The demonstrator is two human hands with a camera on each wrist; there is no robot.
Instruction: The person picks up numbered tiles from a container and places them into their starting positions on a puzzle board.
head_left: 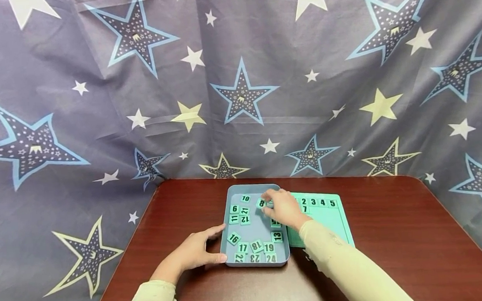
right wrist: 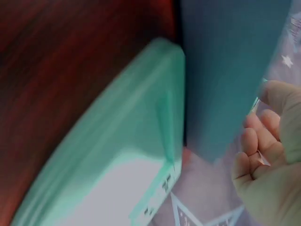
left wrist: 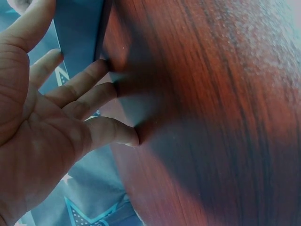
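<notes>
A grey-blue tray (head_left: 255,231) holds several loose green number tiles, some turned sideways or upside down. My right hand (head_left: 284,208) is over its upper right part, pinching the green 8 tile (head_left: 261,203) between thumb and fingers. In the right wrist view only a thin green tile edge (right wrist: 256,103) shows at the fingertips. My left hand (head_left: 194,250) rests against the tray's left side, thumb near the lower corner, fingers spread and fairly straight. Beside the tray on the right lies a green board (head_left: 323,224) with tiles 2, 3, 4 and 5 in its top row and 7 below.
Both tray and board lie on a dark red-brown wooden table (head_left: 398,233). The tray's raised wall stands against the board's left side, and my right forearm crosses the board. A grey curtain (head_left: 258,42) with stars hangs behind the table.
</notes>
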